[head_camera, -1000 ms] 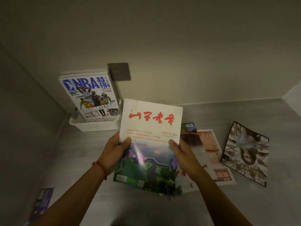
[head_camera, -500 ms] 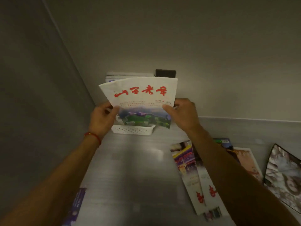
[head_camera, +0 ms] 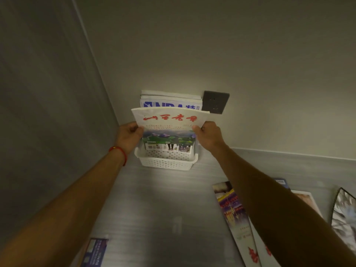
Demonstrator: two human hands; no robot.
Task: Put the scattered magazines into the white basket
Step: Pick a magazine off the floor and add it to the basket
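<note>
The white basket (head_camera: 166, 162) stands on the grey surface against the back wall, near the left corner. An NBA magazine (head_camera: 170, 105) stands upright in it at the back. I hold a white magazine with red characters (head_camera: 170, 124) upright over the basket, in front of the NBA one. My left hand (head_camera: 128, 136) grips its left edge and my right hand (head_camera: 208, 135) grips its right edge. Its lower edge hangs just above the basket's rim.
Several magazines lie flat at the right: a long one with a purple cover (head_camera: 232, 211), one with a pale cover (head_camera: 306, 201), and a grey patterned one (head_camera: 344, 212) at the frame's edge. A blue booklet (head_camera: 94, 252) lies at the lower left. A dark wall socket (head_camera: 215, 102) sits behind the basket.
Both hands have carried the white magazine from the middle of the surface to the basket and lowered it in front of the NBA magazine. My view has turned left toward the corner.
</note>
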